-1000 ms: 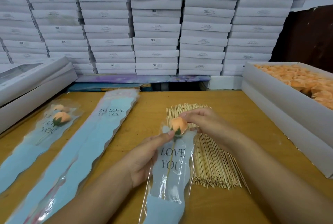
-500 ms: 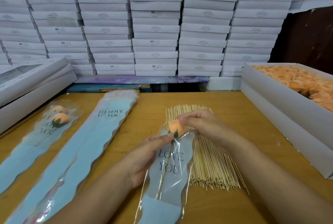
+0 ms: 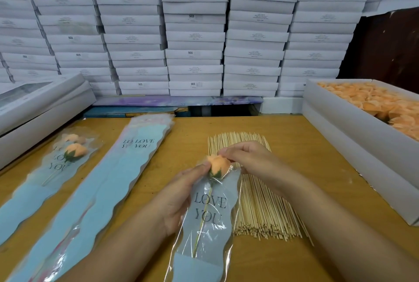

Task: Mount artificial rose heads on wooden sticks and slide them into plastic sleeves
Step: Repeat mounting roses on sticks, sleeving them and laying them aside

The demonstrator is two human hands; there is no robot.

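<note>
The rose head point(image 3: 218, 165), on its stick, has sunk deeper into the sleeve point(image 3: 207, 220): the left hand point(image 3: 179, 200) grips the sleeve, the right hand point(image 3: 247, 157) pinches its mouth above the desk point(image 3: 294, 145). Insertion looks nearly finished.

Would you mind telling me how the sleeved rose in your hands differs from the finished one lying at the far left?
The held rose sits at its sleeve's mouth, gripped by both hands; the finished rose lies deeper inside its sleeve, untouched on the table. Both are orange, on sticks, in LOVE YOU sleeves.
</note>
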